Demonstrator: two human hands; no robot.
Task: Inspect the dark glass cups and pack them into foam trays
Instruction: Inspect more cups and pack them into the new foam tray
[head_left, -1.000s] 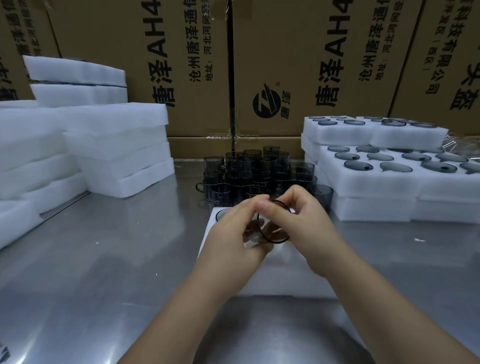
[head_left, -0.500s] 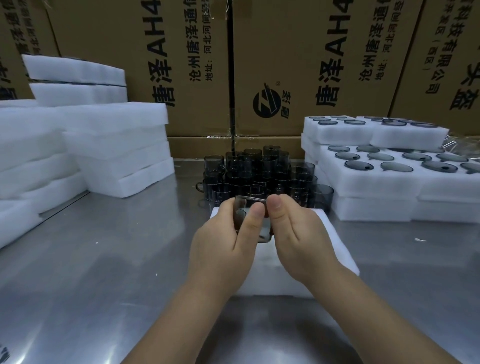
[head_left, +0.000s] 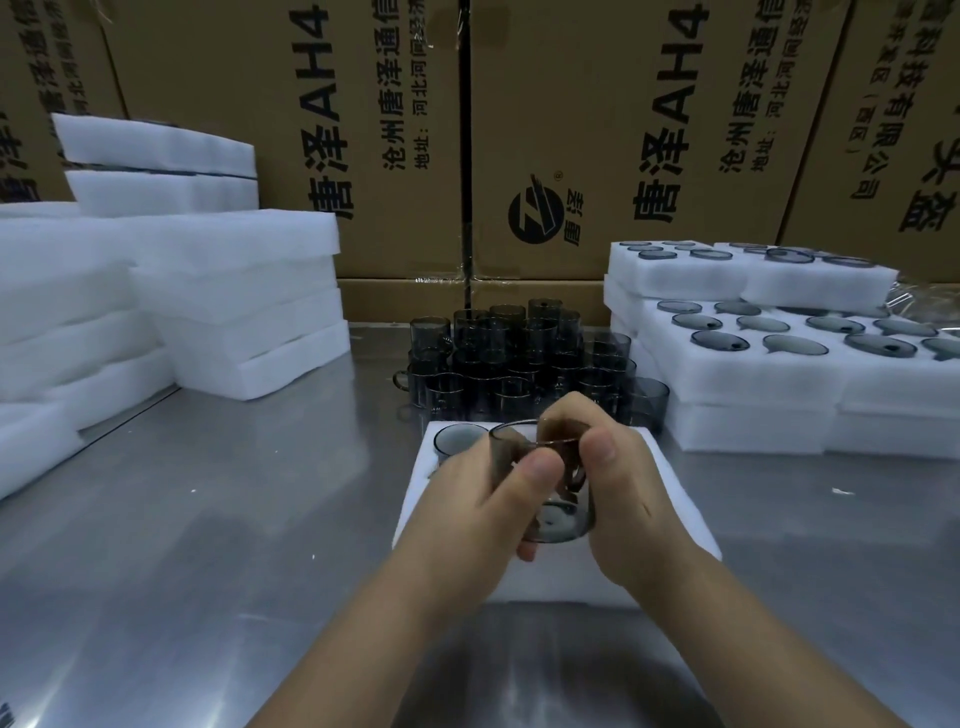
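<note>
- Dark glass cup (head_left: 558, 514) with a handle, held up in both hands just above a white foam tray (head_left: 550, 582), tilted with its open mouth facing away from the viewer
- The left hand (head_left: 467, 514) grips the cup's left side, thumb pressed on the near wall
- The right hand (head_left: 628, 499) grips the right side, thumb near the rim and fingers curled over the far edge
- The foam tray lies flat on a shiny metal table (head_left: 208, 519), and a second cup (head_left: 460, 439) sits in its far left pocket
- Just behind the tray, a tight cluster of loose cups (head_left: 519, 358) stands on the table
- To the right, stacked foam trays (head_left: 753, 374) with cups in their pockets
- To the left, piles of plain white foam (head_left: 234, 291)
- Along the back, a wall of brown cardboard boxes (head_left: 623, 130) with black printed lettering
</note>
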